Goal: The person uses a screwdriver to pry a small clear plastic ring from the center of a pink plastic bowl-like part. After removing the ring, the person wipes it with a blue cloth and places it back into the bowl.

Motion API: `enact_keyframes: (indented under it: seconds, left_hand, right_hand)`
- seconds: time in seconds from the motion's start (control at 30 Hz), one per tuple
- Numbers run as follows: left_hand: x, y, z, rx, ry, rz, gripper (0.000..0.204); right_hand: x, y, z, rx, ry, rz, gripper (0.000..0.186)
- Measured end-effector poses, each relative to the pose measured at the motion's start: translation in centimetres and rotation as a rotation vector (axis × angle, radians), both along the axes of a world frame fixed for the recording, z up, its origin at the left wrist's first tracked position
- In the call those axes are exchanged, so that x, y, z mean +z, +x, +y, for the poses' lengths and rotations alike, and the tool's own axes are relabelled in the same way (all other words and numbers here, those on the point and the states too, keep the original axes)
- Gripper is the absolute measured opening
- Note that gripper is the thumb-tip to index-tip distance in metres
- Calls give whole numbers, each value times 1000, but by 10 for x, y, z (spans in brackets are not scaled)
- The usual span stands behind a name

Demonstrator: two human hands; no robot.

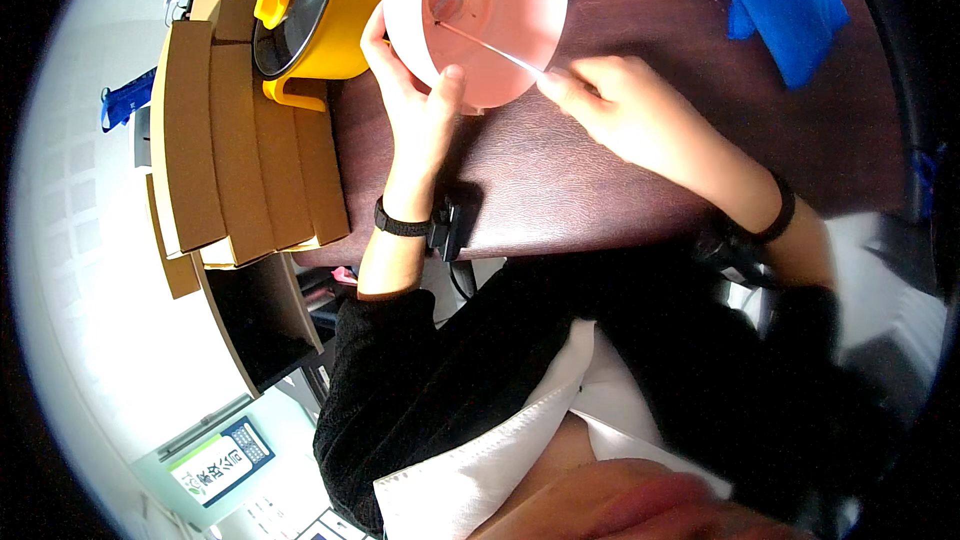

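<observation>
My left hand (421,110) grips the near left rim of a pink bowl-shaped container (520,0), thumb on its near side. The container is tilted so its inside faces me, and a round greyish fitting (447,0) shows at its bottom, with a few dark specks around it. Between the thumb and fingers of my right hand (615,105) is a thin pale stick (490,46). Its far end reaches into the container and meets the bottom beside the fitting, where a small dark spot shows. What the stick's tip is made of is too small to tell.
Left of the container stands a yellow pot (345,30) with a dark see-through lid, beside brown cardboard boxes (235,150) at the table's left edge. A blue cloth (780,10) lies at the far right of the dark brown table (600,200). Below the boxes is a dark shelf (255,325).
</observation>
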State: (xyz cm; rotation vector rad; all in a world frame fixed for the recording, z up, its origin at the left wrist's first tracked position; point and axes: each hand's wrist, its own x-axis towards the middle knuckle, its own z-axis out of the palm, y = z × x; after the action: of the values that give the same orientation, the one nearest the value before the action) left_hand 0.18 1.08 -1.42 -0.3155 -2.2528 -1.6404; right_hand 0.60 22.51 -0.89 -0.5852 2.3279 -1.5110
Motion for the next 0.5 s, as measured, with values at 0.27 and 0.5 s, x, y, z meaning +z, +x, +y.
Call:
enact_keyframes:
  seconds: [0.27, 0.5]
  left_hand:
    - [-4, -3, -5, 40, 49, -33, 77]
    - [-4, -2, -3, 33, 59, -30, 76]
  right_hand:
    - [0, 0, -2, 59, -421, -691, 49]
    - [-1, 4, -4, 110, -434, -804, 44]
